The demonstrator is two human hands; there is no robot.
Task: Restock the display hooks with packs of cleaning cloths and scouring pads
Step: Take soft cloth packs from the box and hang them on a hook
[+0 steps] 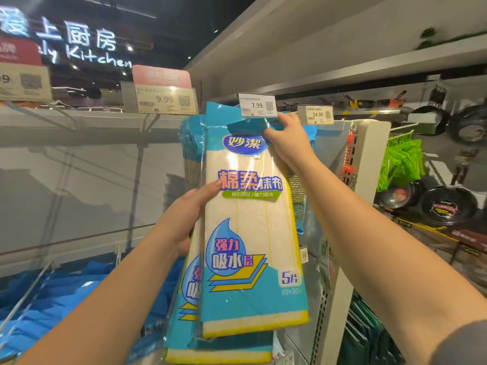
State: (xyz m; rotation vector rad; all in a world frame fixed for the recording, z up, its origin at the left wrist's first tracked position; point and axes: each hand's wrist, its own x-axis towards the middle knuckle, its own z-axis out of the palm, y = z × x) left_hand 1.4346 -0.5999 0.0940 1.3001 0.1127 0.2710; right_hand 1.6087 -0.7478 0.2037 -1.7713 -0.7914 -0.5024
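1. While the front cloth pack [253, 233] is hanging just below the 7.99 price tag [257, 104], both hands are working on it.
2. Right hand [288, 140] is pinching the pack's blue top edge, thumb in front & fingers curled behind, right under the 7.99 tag.
3. Left hand [188, 214] is gripping the stack's left side, well below the tag; thumb is lying across the front pack's face, fingers are wrapping behind, out of sight.
4. More identical cloth packs [189, 154] are sitting behind the front one, edges showing to its left; another pack's yellow-trimmed bottom [218, 355] is sticking out below.
5. Scouring pads [297, 198] are showing just right of the front pack, below the 14.90 tag [315, 114].
6. Left of the 7.99 tag, a 9.99 tag [160, 100] is standing over bare wire hooks [68, 114].
7. Far right of the tags, frying pans [445, 204] & green bags [400, 159] are hanging.
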